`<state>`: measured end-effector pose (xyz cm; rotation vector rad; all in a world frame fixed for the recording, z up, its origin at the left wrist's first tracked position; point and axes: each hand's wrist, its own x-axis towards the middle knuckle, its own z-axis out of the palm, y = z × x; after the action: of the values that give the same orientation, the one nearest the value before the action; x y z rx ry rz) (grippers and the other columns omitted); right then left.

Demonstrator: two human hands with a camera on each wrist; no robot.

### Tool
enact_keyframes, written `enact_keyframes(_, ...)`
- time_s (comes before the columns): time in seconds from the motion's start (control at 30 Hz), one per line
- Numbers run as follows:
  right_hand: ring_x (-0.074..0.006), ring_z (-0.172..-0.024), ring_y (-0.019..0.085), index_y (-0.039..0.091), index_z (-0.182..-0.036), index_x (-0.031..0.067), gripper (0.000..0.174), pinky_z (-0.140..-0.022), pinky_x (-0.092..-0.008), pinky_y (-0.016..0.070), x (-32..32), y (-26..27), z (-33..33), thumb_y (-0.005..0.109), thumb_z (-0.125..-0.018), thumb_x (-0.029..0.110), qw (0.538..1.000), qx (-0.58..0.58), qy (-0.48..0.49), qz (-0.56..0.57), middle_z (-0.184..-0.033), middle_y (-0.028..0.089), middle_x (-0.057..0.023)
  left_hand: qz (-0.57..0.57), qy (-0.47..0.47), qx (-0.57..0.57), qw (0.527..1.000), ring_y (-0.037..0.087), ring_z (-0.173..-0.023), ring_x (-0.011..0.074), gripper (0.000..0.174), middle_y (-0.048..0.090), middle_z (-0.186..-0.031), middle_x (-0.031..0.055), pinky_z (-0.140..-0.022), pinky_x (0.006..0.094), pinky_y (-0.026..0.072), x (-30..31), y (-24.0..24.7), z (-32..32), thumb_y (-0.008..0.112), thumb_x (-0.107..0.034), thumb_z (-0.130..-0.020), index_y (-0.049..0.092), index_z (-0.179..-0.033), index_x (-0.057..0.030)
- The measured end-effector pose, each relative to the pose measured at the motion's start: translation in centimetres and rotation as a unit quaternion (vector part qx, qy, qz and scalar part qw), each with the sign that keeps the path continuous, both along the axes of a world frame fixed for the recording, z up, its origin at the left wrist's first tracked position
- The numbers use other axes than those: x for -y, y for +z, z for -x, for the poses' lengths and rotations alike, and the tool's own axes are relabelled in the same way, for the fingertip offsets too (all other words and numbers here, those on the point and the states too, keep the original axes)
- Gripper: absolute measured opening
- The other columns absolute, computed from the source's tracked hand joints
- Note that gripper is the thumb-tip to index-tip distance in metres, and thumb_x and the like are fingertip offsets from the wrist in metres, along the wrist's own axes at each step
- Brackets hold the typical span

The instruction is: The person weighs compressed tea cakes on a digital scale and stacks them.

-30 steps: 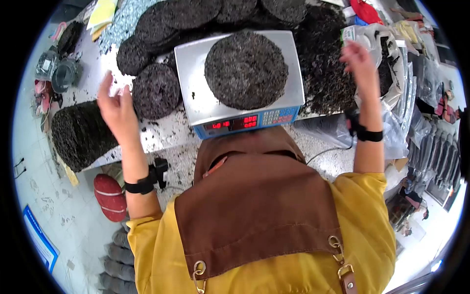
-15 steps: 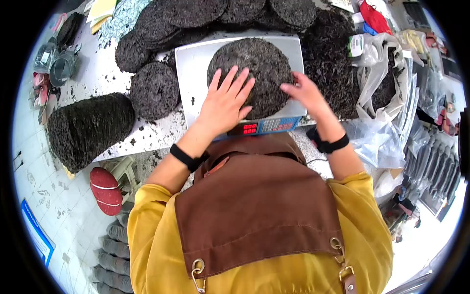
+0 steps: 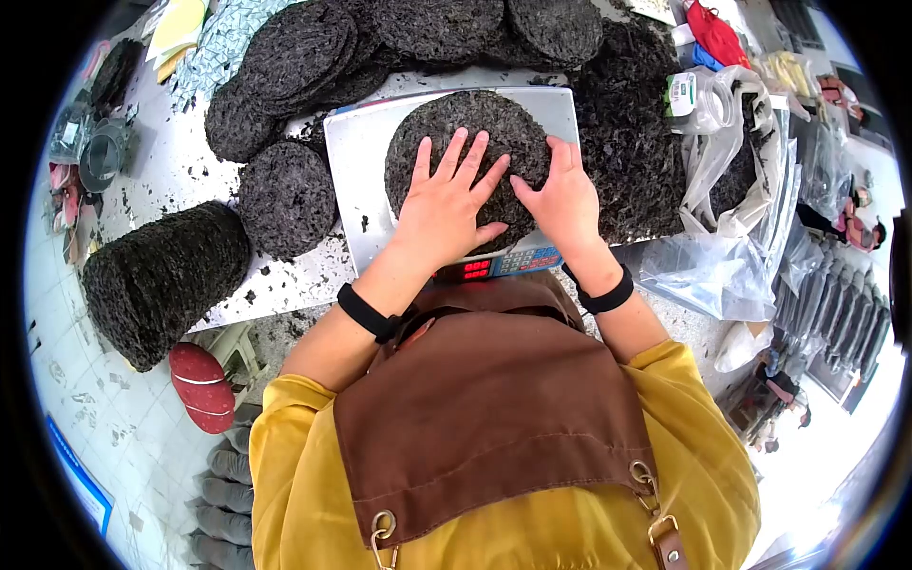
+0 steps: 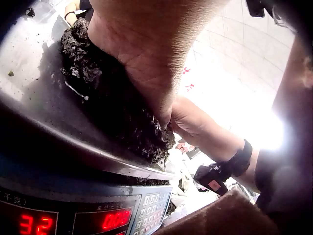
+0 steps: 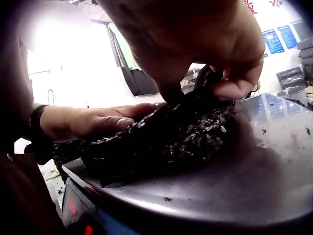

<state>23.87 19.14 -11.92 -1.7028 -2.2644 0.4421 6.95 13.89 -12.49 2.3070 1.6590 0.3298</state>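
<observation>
A round, dark, flaky cake lies on the metal pan of a blue digital scale with red digits. My left hand rests on its top with the fingers straight and spread. At the cake's right edge, my right hand has its thumb on top and its fingers at the rim. The right wrist view shows the right hand with bent fingers pinching the edge of the cake. In the left wrist view the left palm presses on the cake, covering part of it.
Several dark round cakes lie behind the scale, with another at its left. A long stack sits at the table's left edge. Loose dark flakes, a clear jar and a plastic bag are at the right.
Both hands came in from the sides onto the cake. Since the middle frame, the right hand has moved slightly left over its edge, while the left hand stays on top.
</observation>
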Motion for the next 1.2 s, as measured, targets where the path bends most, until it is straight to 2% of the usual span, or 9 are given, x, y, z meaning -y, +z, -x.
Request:
enact_keyframes(0.13, -0.0360, -0.084, 0.062, 0.045, -0.116, -0.0008, 0.050, -0.070, -0.0411, 0.0518, -0.3, -1.6, 0.4, 0.063, -0.075, 0.020, 0.998, 0.011, -0.049, 0.046, -0.097, 0.060, -0.0226, 0.007, 0.005, -0.016, 1.000, 0.020, -0.138, 0.0287, 0.077, 0.027, -0.147, 0.0103, -0.110, 0.0531, 0.0107, 0.0, -0.3, -0.2, 0.062, -0.054, -0.074, 0.036, -0.139, -0.0220)
enact_keyframes(0.27, -0.0389, -0.080, 0.062, 0.050, -0.113, 0.0009, 0.039, -0.070, -0.0415, 0.0505, -1.5, -2.2, -2.8, 0.055, -0.075, 0.007, 0.986, -0.165, 0.008, 0.008, -0.094, 0.062, -0.0229, 0.000, 0.001, -0.029, 1.000, 0.019, -0.138, 0.0287, 0.077, 0.025, -0.148, 0.0102, -0.110, 0.0529, 0.0106, -0.2, -0.3, -0.3, 0.061, -0.054, -0.076, 0.034, -0.140, -0.0219)
enact_keyframes(0.33, -0.0389, -0.086, 0.060, 0.051, -0.112, 0.0044, 0.037, -0.077, -0.0418, 0.0485, -0.7, 1.3, -3.9, 0.054, -0.075, 0.005, 0.915, -0.283, -0.193, 0.212, -0.095, 0.062, -0.0216, 0.001, 0.002, -0.034, 0.999, 0.018, -0.138, 0.0286, 0.077, 0.025, -0.148, 0.0104, -0.110, 0.0528, 0.0105, 0.0, -0.5, -0.3, 0.060, -0.055, -0.076, 0.034, -0.140, -0.0218)
enact_keyframes(0.53, -0.0332, -0.103, 0.058, 0.036, -0.135, 0.0014, 0.077, -0.087, -0.0409, 0.0465, -3.8, -3.2, -17.1, 0.071, -0.075, 0.033, 0.992, 0.115, -0.015, -0.044, -0.126, 0.050, -0.0211, -0.052, -0.003, 0.022, 0.998, 0.019, -0.138, 0.0306, 0.077, 0.026, -0.147, 0.0127, -0.111, 0.0520, 0.0092, 0.0, 1.2, 0.8, 0.061, -0.052, -0.077, 0.034, -0.140, -0.0171)
enact_keyframes(0.67, -0.0165, -0.092, 0.062, 0.045, -0.127, -0.0018, 0.049, -0.077, -0.0273, 0.0493, -3.1, 3.9, -16.3, 0.062, -0.085, 0.017, 0.930, -0.289, -0.171, 0.150, -0.122, 0.054, -0.0158, -0.181, 0.102, 0.039, 0.977, 0.034, -0.130, 0.0308, 0.061, 0.039, -0.140, 0.0111, -0.106, 0.0442, 0.0274, 1.5, 7.0, 6.9, 0.067, -0.023, -0.076, 0.045, -0.131, -0.0087)
enact_keyframes(0.8, -0.0195, -0.102, 0.058, 0.043, -0.126, -0.0046, 0.044, -0.084, -0.0291, 0.0484, -0.5, 6.2, -14.2, 0.056, -0.089, 0.014, 0.868, -0.432, -0.186, 0.156, -0.121, 0.053, -0.0146, -0.237, 0.113, 0.066, 0.963, 0.045, -0.119, 0.0304, 0.044, 0.051, -0.129, 0.0090, -0.099, 0.0419, 0.0362, 3.3, 9.0, 11.2, 0.063, -0.013, -0.077, 0.056, -0.120, -0.0083)
enact_keyframes(0.87, -0.0213, -0.103, 0.058, 0.041, -0.127, -0.0048, 0.049, -0.087, -0.0316, 0.0483, 0.3, 5.5, -11.8, 0.058, -0.088, 0.020, 0.870, -0.404, -0.214, 0.186, -0.120, 0.053, -0.0146, -0.173, 0.087, -0.006, 0.981, 0.045, -0.121, 0.0268, 0.045, 0.052, -0.128, 0.0051, -0.100, 0.0401, 0.0351, 4.4, 7.9, 10.0, 0.064, -0.016, -0.076, 0.057, -0.120, -0.0147)
enact_keyframes(1.0, -0.0204, -0.102, 0.056, 0.040, -0.127, -0.0023, 0.060, -0.088, -0.0348, 0.0470, 2.5, 0.1, -6.0, 0.068, -0.082, 0.025, 0.756, -0.419, -0.181, 0.469, -0.116, 0.054, -0.0114, -0.003, -0.070, 0.011, 0.998, 0.035, -0.130, 0.0272, 0.052, 0.042, -0.138, 0.0043, -0.104, 0.0410, 0.0316, 5.9, 0.7, 6.3, 0.064, -0.013, -0.076, 0.051, -0.126, -0.0110)
enact_keyframes(1.2, -0.0174, -0.102, 0.054, 0.038, -0.130, 0.0088, 0.057, -0.077, -0.0341, 0.0466, -1.5, -0.6, 0.9, 0.068, -0.081, 0.014, 0.749, -0.437, -0.121, 0.483, -0.116, 0.055, -0.0053, -0.025, 0.110, 0.126, 0.986, 0.037, -0.128, 0.0327, 0.060, 0.044, -0.135, 0.0120, -0.105, 0.0439, 0.0315, 8.4, 2.5, 11.0, 0.071, -0.010, -0.068, 0.051, -0.124, -0.0068)
